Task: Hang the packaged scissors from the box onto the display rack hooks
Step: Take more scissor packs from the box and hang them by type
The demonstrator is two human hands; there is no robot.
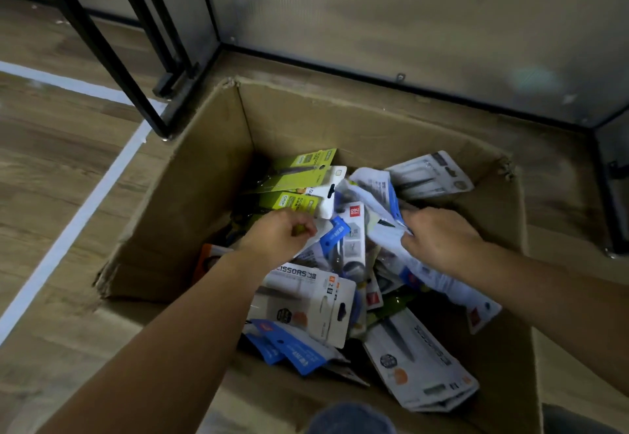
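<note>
Blurred blue denim at the bottom edge is sitting closest to the lens, just in front of the near wall of the open brown cardboard box. Inside that box, a loose heap of carded scissors packages is lying jumbled across the bottom: white cards printed "SCISSORS", blue-and-white ones, lime-green ones toward the far left, and a grey card leaning against the far right wall. Both bare forearms are reaching down into the heap. The left hand is resting on the pile's left side with its fingers curled, pinching the edge of a white-and-blue package beneath it. The right hand is gripping a long white package with blue trim that is tilting up out of the heap, the fingers curling round its edge near the middle of the box. Outward from the box, a wood-grain floor crossed by a pale tape line is spreading to the left, black metal frame legs are standing at the box's far left corner, and a grey panel with a black base rail is running behind the box.
</note>
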